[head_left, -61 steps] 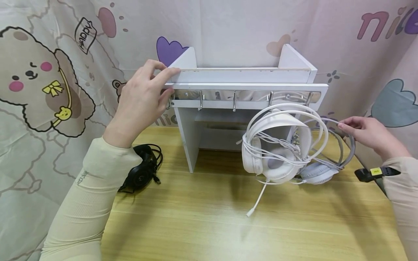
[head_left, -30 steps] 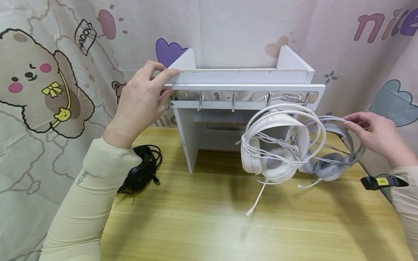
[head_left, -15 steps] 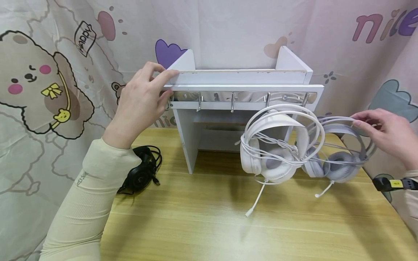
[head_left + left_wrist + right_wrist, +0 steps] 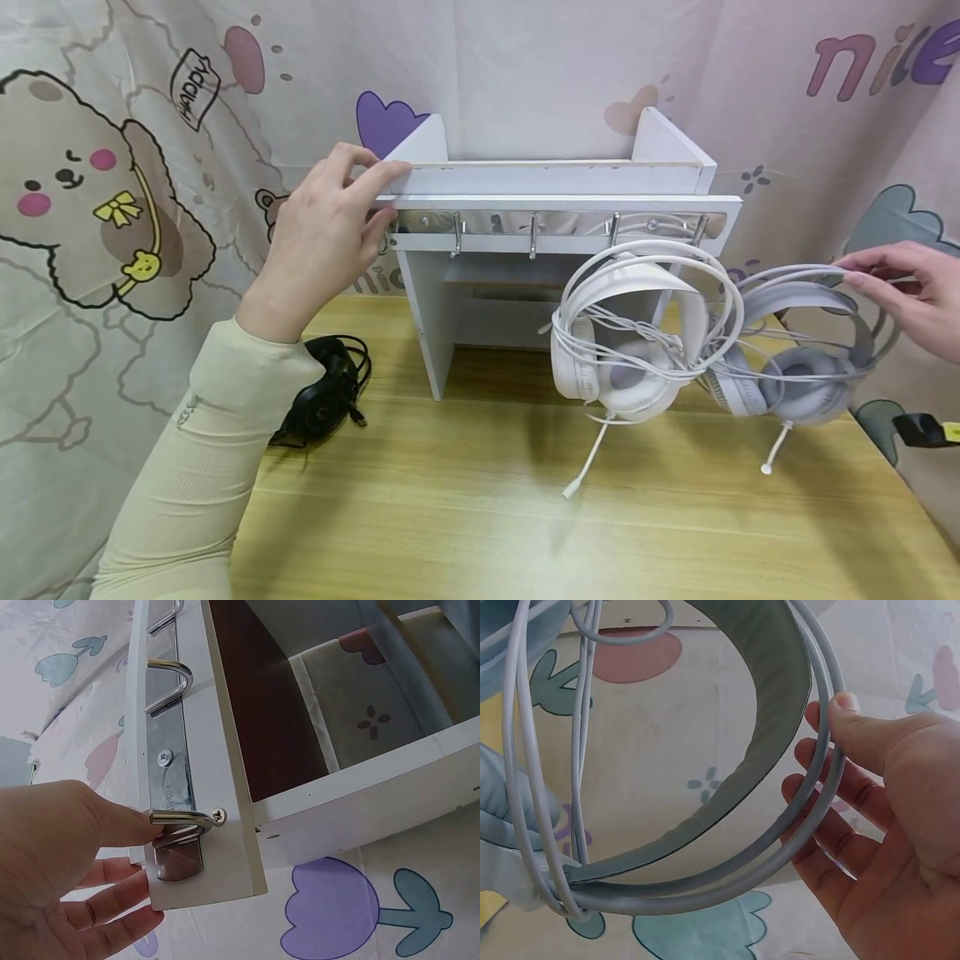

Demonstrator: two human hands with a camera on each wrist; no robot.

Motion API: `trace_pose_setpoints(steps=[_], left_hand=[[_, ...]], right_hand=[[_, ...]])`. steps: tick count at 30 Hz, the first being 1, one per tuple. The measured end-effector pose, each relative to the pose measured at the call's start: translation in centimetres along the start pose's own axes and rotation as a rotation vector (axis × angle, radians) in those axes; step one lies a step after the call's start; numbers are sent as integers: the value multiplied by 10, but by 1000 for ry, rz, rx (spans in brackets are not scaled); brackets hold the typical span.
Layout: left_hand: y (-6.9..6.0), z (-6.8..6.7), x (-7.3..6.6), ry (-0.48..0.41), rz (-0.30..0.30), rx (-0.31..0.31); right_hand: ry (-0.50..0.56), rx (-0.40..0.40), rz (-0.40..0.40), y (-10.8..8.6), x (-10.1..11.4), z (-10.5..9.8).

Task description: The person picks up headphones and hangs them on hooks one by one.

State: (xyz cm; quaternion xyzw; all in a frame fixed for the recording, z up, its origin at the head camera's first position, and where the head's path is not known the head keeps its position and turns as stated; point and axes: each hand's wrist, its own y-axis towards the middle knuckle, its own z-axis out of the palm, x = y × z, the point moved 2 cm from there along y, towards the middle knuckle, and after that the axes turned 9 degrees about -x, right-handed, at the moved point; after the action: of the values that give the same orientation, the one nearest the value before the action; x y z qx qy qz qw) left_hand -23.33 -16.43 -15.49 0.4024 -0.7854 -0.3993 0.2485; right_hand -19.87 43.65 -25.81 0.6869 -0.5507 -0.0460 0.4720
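Observation:
My left hand [image 4: 322,225] grips the left end of the white shelf's hook board [image 4: 562,202], thumb beside the end hook [image 4: 180,819] in the left wrist view. At the right, my right hand [image 4: 911,287] pinches the outer headband bars of a grey-white headset [image 4: 810,383]. It is held above the table, ear cups low, its microphone pointing down. In the right wrist view the thumb and fingers close round its thin bars [image 4: 810,817]. A second white headset [image 4: 645,333], wrapped in its cable, hangs from the right part of the hook rail, just left of the held one.
A black headset [image 4: 322,400] with a coiled cable lies on the wooden table [image 4: 525,500], left of the shelf. Bare metal hooks [image 4: 533,233] stick out along the rail. A printed curtain [image 4: 540,75] stands behind and at both sides.
My right hand has drawn the grey-white headset rightward, away from the hanging one and clear of the table; its microphone has come into sight. The left hand stays on the board.

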Motion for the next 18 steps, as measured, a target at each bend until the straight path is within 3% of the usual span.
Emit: trace_pose_setpoints(steps=[13,18], left_hand=[[-1,0,1,-9,-5,-2],[-1,0,2,-10,-2,-4]], right_hand=[[16,-64,-63,-3,5,-15],[67,-79,-82,-2,4,-21]])
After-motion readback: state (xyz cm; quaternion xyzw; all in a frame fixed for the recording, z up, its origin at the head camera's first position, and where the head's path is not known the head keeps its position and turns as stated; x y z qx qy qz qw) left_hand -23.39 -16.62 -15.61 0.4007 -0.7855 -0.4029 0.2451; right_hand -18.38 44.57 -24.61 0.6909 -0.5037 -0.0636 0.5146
